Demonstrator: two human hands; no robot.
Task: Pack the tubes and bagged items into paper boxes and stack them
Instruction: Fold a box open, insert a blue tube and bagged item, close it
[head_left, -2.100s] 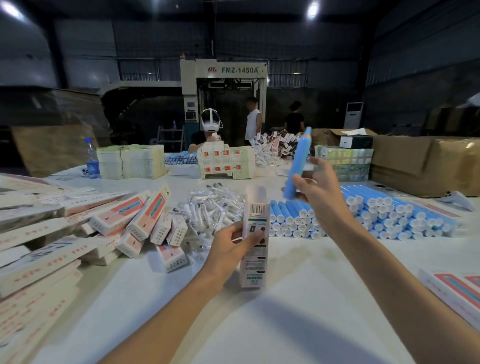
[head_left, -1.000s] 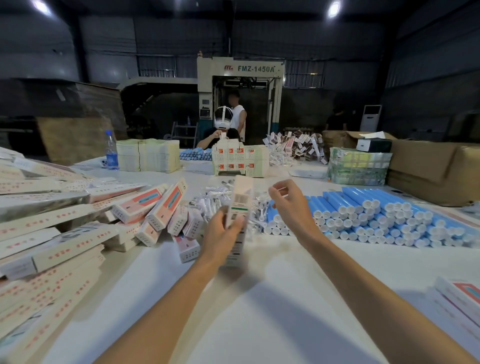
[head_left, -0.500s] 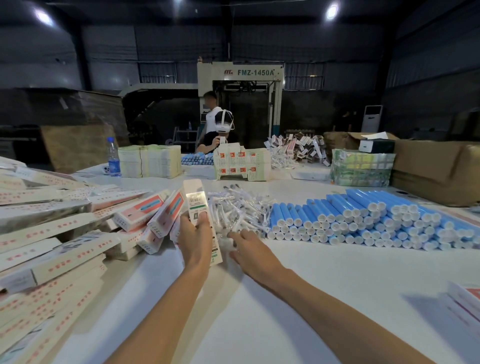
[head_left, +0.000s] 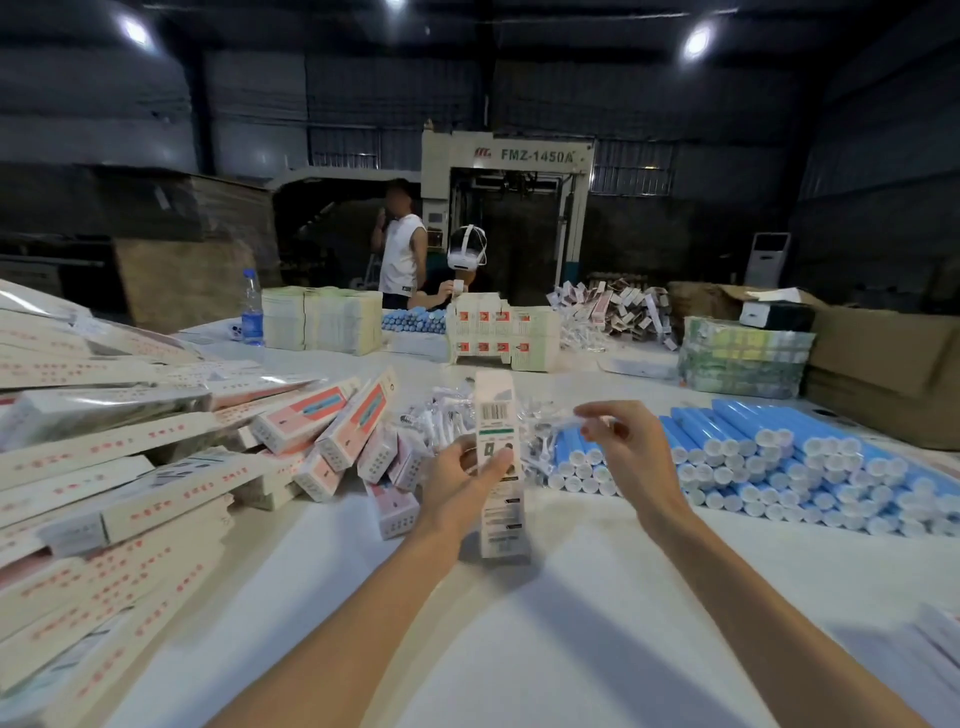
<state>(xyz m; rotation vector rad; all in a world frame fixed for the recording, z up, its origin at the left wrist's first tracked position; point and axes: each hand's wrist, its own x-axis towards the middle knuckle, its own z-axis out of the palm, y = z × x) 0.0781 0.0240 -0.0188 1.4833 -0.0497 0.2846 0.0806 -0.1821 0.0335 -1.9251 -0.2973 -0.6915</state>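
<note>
Since the look half a second ago, the right hand (head_left: 631, 452) has lifted off the heap of bagged items (head_left: 431, 423), and the paper box (head_left: 497, 410) has swung from a lean to upright.

Watching from my remote seat and reading left to right: flat cartons (head_left: 104, 467) lie in slanting stacks along the left of the white table (head_left: 519, 649). Just beside them is a jumble of packed red-and-white boxes (head_left: 343, 421). Next comes the heap of bagged items, clear plastic with white parts inside.

The left hand (head_left: 460, 486) grips the paper box with fingers and thumb curled round its middle. The box stands on end with its barcoded face towards me, its foot on or just above the table (I cannot tell which).

The right hand hovers just right of the box. Its thumb and forefinger pinch a blurred clear bagged item (head_left: 556, 423), and its other fingers are loosely bent. Beyond it the blue tubes (head_left: 779, 452) lie stacked in rows, white caps facing me, apart from the box.
</note>
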